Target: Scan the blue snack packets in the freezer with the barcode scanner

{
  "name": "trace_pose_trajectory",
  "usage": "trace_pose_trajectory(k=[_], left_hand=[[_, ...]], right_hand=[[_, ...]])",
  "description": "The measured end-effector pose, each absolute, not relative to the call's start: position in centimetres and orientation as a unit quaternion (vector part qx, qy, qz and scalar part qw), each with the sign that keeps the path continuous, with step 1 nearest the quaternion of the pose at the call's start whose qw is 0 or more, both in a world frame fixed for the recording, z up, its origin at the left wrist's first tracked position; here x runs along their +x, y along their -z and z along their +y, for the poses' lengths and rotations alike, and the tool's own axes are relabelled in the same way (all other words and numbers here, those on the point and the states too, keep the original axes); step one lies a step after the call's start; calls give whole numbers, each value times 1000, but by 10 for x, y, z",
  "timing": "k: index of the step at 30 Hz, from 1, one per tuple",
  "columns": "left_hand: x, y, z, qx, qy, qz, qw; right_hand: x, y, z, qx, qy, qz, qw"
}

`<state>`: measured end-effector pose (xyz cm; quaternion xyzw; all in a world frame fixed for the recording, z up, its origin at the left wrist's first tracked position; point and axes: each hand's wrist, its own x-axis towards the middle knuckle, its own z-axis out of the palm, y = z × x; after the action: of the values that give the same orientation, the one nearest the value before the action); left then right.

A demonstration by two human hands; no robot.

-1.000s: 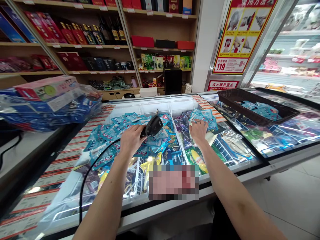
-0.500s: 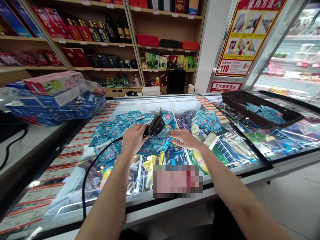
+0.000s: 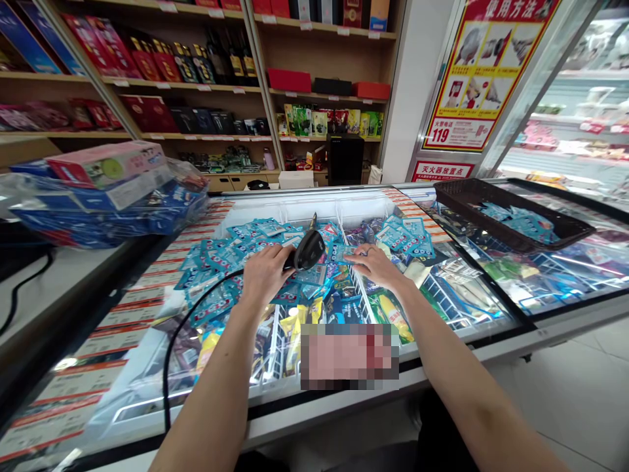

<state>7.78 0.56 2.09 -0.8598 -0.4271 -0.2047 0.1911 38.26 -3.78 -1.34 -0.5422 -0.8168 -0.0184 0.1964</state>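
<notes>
My left hand is closed around the handle of a black corded barcode scanner, its cable running down past my forearm. To its right, my right hand pinches the edge of a small blue packet between thumb and fingers. Many matching blue packets lie spread over the glass top of a chest freezer, on the left and under the scanner. A smaller pile of blue packets sits to the right beyond my right hand.
A dark brown tray with some blue packets rests on the freezer at the right. Plastic-wrapped boxes stand at the left. Wooden shelves with goods rise behind. A blurred patch covers something at the front edge.
My right hand has moved a little to the right, away from the scanner, with a blue packet now showing at its fingertips. My left hand and the scanner have hardly moved.
</notes>
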Motion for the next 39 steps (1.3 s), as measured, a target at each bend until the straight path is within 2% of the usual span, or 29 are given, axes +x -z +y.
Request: trace_pose_trajectory(k=[8,12,16,25,30,39], left_hand=[[78,-22,5,-862,194,-427,190],[81,-20,5,-870,193,-412,189],[85,-18,4,-879,186,-395,191],[90,-20,2,-890,191,-376,175],[94,-21,0,-902,190,-356,155],[96,-22,-3,-903,191,-354,147]], right_hand=[[383,16,-35,-617,82,-740,256],[378,21,-35,-695,104,-671,238],[380,27,-31,-705,69,-666,235],[382,26,-21,-679,-78,-616,392],[387,31,-17,-650,-82,-594,467],[391,36,-13,-630,-89,-593,493]])
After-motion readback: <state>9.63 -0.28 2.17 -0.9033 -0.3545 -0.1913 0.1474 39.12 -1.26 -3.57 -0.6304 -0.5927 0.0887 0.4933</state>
